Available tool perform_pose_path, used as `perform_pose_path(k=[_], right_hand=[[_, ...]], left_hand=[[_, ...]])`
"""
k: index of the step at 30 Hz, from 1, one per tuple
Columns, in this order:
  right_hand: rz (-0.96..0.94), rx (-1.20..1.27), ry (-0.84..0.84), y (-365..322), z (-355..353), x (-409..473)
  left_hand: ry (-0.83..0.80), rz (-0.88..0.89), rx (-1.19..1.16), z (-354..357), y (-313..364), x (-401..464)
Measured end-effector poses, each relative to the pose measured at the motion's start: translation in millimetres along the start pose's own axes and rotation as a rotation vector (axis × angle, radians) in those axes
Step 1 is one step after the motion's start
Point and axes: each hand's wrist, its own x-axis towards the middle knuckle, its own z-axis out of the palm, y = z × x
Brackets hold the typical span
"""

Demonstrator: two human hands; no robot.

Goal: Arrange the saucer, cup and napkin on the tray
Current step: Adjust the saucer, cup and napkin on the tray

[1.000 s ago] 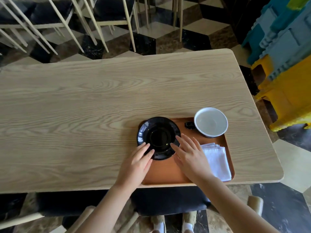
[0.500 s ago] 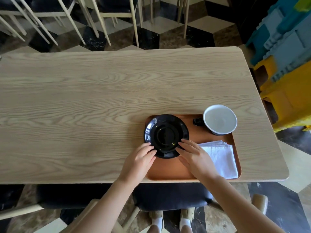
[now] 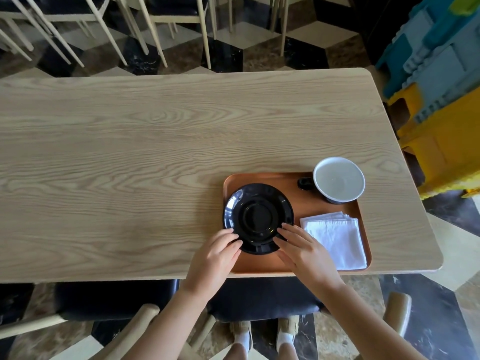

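A brown tray point(image 3: 291, 265) lies at the near right edge of the wooden table. On its left half sits a glossy black saucer point(image 3: 255, 206). My left hand point(image 3: 215, 258) touches the saucer's near left rim with its fingertips, and my right hand point(image 3: 302, 249) touches its near right rim. A cup point(image 3: 337, 180) with a white inside and a dark handle pointing left stands at the tray's far right corner. A folded white napkin point(image 3: 337, 239) lies flat at the near right of the tray, right beside my right hand.
The wooden table point(image 3: 142, 157) stretches wide to the left and far side. Chairs with pale legs point(image 3: 155, 27) stand behind it. Stacked blue and yellow plastic crates point(image 3: 446, 100) rise just off the right end. A dark chair seat point(image 3: 124, 297) is under the near edge.
The saucer has slid to the right, fully onto the tray, with both hands following at its near rim. Cup and napkin have stayed where they were.
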Motion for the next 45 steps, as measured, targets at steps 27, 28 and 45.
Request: perform_pose_path(k=[27, 28, 45], right_hand=[[0.419, -0.207, 0.047, 116.6, -99.9, 55.7], [0.455, -0.200, -0.007, 122.9, -101.1, 57.5], [0.906, 0.630, -0.072, 130.3, -98.6, 58.8]], left_hand=[[-0.055, -0.126, 0.168, 20.9, 81.4, 185.5], [-0.077, -0.147, 0.180, 26.9, 85.9, 191.4], [-0.178, -0.658, -0.503, 47.6, 91.1, 195.5]])
